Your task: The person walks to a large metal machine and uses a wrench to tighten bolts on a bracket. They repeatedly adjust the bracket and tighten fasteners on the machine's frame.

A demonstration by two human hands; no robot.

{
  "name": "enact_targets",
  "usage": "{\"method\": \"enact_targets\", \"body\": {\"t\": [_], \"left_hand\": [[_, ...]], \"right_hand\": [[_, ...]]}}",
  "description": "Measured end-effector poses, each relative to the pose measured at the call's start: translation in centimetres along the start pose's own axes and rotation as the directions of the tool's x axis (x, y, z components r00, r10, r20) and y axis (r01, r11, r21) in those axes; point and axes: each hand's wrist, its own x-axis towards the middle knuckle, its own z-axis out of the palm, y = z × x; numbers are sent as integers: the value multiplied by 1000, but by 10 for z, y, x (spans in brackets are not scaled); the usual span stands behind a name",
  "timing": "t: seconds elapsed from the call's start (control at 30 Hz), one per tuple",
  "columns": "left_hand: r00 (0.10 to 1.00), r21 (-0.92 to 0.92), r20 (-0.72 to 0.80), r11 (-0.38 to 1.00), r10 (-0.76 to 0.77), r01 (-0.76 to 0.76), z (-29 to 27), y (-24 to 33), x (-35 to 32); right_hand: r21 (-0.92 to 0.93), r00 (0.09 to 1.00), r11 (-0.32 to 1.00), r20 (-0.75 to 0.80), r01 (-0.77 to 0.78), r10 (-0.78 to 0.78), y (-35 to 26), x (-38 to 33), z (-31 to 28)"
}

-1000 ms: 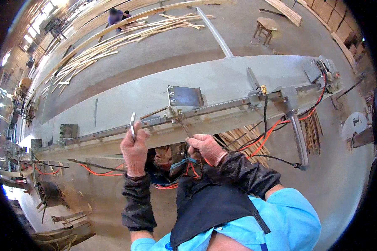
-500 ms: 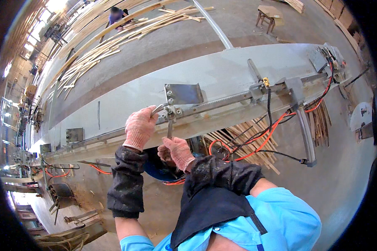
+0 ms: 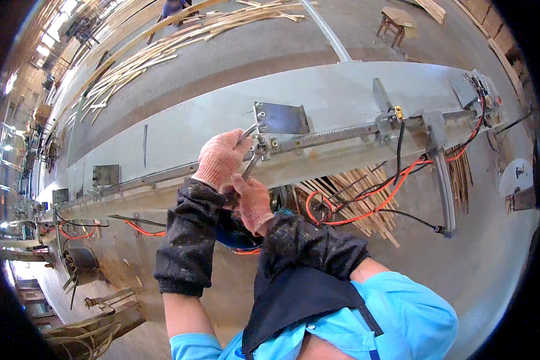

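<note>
Left hand: the left hand (image 3: 221, 159), in a pinkish knit glove, was clamped round the handle of a metal wrench (image 3: 246, 133) whose head reached up to the bolts at the lower left corner of the bracket plate (image 3: 280, 118).
Right hand: the right hand (image 3: 253, 201), gloved the same, sat just below the left, fingers closed on a second slim tool (image 3: 250, 166) that pointed up toward the same bolts; its tip was too small to make out.
Where the work sat: the bracket plate stood on the toothed rail (image 3: 336, 135) running along the front edge of the long grey machine bed (image 3: 318, 96).
How it would handle: the wrench looked thin, stiff and light, bare steel, probably slick against knit gloves; the best hold seemed to be low on the shank, well away from the head, for leverage.
The plate: rigid sheet metal, apparently bolted fast, not a thing to lift.
Nearby: orange and black cables (image 3: 366, 198) hung in loops below the rail, right of the hands; a heap of wood strips (image 3: 366, 192) lay on the floor beneath them.
Further off: long pale slats (image 3: 180, 42) lay on the floor beyond the bed, and a small wooden stool (image 3: 397, 21) stood at the top.
</note>
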Motion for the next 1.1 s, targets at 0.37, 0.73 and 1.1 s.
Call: {"method": "enact_targets", "body": {"t": [0.37, 0.73, 1.1], "left_hand": [[993, 72, 67, 993, -97, 92, -9, 4, 2], [1000, 72, 10, 997, -29, 28, 0, 1, 0], [999, 110, -30, 994, 26, -23, 5, -5, 2]], "right_hand": [[-78, 991, 995, 114, -56, 65, -4, -2, -23], [-357, 997, 931, -4, -75, 79, -70, -55, -73], [-350, 1000, 937, 18, -7, 14, -48, -24, -56]]}}
